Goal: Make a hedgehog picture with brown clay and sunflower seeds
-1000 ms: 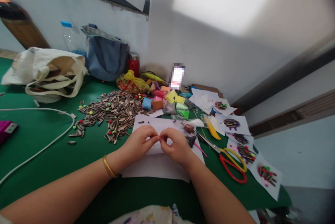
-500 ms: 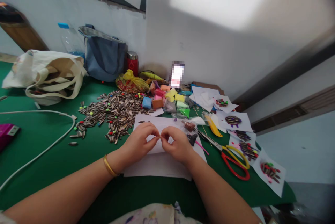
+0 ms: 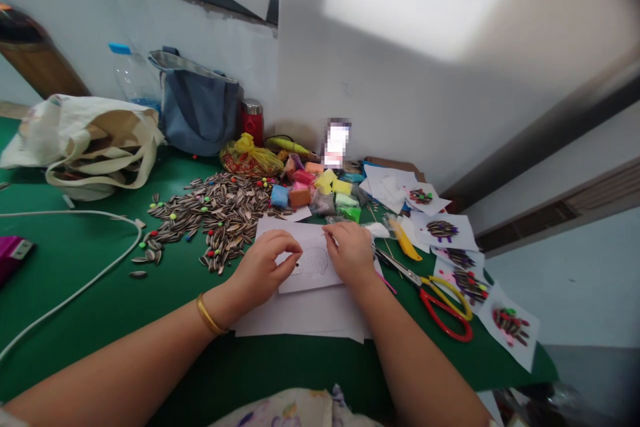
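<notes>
White sheets of paper lie in front of me, and the top one carries a pencil-like drawing of a rounded shape with a small dark dot at its left end. My left hand, with a gold bangle at the wrist, hovers over the left side of the drawing. Its thumb and index finger curve together in a pinch; whatever they hold is too small to name. My right hand is over the drawing's right side, fingertips pressed together near its upper edge. Any item between them cannot be made out.
Sunflower seeds with coloured bits are heaped at left. Behind the paper sit packets of coloured clay. Scissors, a yellow cutter and seed-covered pictures lie at right. A white cable crosses the left side.
My hands have parted from a shared pinch at the middle. The right one has moved right and farther from me, uncovering the drawing. The left has stayed nearly in place.
</notes>
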A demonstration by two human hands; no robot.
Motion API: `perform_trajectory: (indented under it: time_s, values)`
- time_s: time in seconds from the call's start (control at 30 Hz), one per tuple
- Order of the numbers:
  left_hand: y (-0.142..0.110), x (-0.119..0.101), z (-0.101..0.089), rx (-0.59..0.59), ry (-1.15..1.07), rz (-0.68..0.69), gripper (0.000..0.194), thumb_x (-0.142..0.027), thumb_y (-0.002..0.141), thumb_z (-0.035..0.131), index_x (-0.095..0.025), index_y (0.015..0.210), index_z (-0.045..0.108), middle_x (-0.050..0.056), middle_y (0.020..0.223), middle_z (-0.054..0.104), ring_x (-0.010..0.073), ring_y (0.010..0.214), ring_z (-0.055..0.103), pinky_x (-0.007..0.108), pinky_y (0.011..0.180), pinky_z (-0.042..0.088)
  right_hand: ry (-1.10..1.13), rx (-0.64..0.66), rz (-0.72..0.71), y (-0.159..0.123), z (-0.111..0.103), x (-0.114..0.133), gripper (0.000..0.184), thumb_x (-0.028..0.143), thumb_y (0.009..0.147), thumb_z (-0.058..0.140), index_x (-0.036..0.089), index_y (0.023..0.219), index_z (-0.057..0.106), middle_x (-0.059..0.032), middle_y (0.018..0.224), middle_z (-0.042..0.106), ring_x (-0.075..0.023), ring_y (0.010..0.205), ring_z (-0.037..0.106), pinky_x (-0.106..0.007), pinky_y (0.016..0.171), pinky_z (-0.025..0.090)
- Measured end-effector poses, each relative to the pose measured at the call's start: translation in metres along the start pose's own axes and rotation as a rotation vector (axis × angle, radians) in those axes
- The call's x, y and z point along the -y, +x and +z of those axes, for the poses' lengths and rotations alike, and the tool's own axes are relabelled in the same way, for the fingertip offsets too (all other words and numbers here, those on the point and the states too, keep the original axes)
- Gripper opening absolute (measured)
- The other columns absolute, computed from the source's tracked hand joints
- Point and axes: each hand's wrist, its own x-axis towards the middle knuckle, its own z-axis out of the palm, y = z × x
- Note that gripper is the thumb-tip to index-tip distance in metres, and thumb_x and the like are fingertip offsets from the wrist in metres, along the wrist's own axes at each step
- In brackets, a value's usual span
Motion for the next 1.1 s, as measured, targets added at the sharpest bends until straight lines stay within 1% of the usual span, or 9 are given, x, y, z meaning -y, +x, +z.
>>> perform_trajectory:
  time_s: [0.1,0.23,0.33,0.43,0.53,0.63,0.77,0.9,1.1]
  values:
    - [0.0,0.001,0.001,-0.003,0.019,-0.01,0.01,-0.022,0.094,0.052,-0.021,0.091,0.062,0.004,0.093,0.065,0.0181,0.094,0.059,0.033,0.088,0.046,-0.105,0.039,-0.002,0.0,0.007,0.0,0.031,0.016,0.089,0.055,0.023,0.117,0.067,-0.0075,0.113,0.07,-0.0265,0.106,0.055,-0.043,0.09,0.03]
    - [0.001,0.002,0.0,0.019,0.058,-0.032,0.012,-0.026,0.093,0.053,-0.02,0.086,0.061,0.003,0.09,0.065,0.0183,0.09,0.058,0.033,0.085,0.046,-0.141,0.074,-0.029,-0.002,0.01,0.003,0.04,0.014,0.084,0.056,0.024,0.122,0.065,-0.0085,0.118,0.068,-0.0281,0.109,0.052,-0.045,0.091,0.029]
    - [0.003,0.007,-0.002,0.043,0.139,-0.044,0.012,-0.028,0.091,0.058,-0.02,0.082,0.06,0.003,0.087,0.064,0.0196,0.089,0.059,0.034,0.083,0.045,-0.11,0.047,-0.013,-0.004,0.005,0.004,0.039,0.014,0.084,0.055,0.025,0.119,0.066,-0.0085,0.119,0.067,-0.0281,0.11,0.051,-0.044,0.09,0.031]
    - [0.005,0.017,-0.003,0.093,0.287,-0.05,0.012,-0.028,0.09,0.059,-0.019,0.083,0.063,0.004,0.089,0.067,0.0221,0.091,0.059,0.037,0.083,0.043,-0.047,0.038,-0.011,-0.006,-0.002,0.006,0.034,0.015,0.085,0.055,0.024,0.115,0.069,-0.0081,0.115,0.068,-0.0272,0.108,0.052,-0.043,0.09,0.033]
    - [0.006,0.025,-0.002,0.132,0.421,-0.043,0.012,-0.025,0.09,0.057,-0.02,0.087,0.067,0.006,0.093,0.069,0.024,0.093,0.06,0.039,0.083,0.04,0.015,0.047,-0.04,-0.008,-0.005,0.01,0.03,0.016,0.087,0.055,0.023,0.112,0.071,-0.0082,0.11,0.068,-0.0263,0.106,0.054,-0.041,0.09,0.035]
    - [0.005,0.028,0.001,0.159,0.487,-0.036,0.015,-0.024,0.091,0.056,-0.021,0.088,0.071,0.007,0.092,0.07,0.0247,0.092,0.06,0.04,0.082,0.039,0.057,0.074,-0.091,-0.01,-0.004,0.015,0.03,0.016,0.088,0.054,0.022,0.112,0.071,-0.0085,0.107,0.069,-0.0258,0.105,0.055,-0.041,0.091,0.036]
    - [0.003,0.029,0.002,0.173,0.494,-0.011,0.02,-0.024,0.092,0.054,-0.024,0.091,0.073,0.007,0.093,0.07,0.0243,0.093,0.059,0.041,0.084,0.038,0.094,0.146,-0.143,-0.012,0.001,0.022,0.031,0.013,0.087,0.054,0.023,0.112,0.072,-0.0074,0.104,0.069,-0.0245,0.104,0.054,-0.04,0.092,0.038]
    - [0.0,0.031,0.001,0.188,0.452,-0.012,0.014,-0.028,0.087,0.062,-0.025,0.095,0.073,0.007,0.095,0.068,0.0254,0.097,0.059,0.041,0.084,0.038,0.078,0.215,-0.167,-0.014,0.004,0.029,0.034,0.015,0.087,0.055,0.026,0.115,0.071,-0.007,0.106,0.067,-0.0254,0.107,0.052,-0.041,0.095,0.037]
    - [0.001,0.031,0.0,0.209,0.438,-0.04,0.013,-0.026,0.083,0.067,-0.025,0.095,0.073,0.007,0.096,0.067,0.0263,0.098,0.059,0.041,0.085,0.041,0.037,0.239,-0.189,-0.017,0.005,0.037,0.033,0.02,0.089,0.056,0.029,0.119,0.067,-0.0063,0.11,0.064,-0.026,0.11,0.049,-0.044,0.101,0.034]
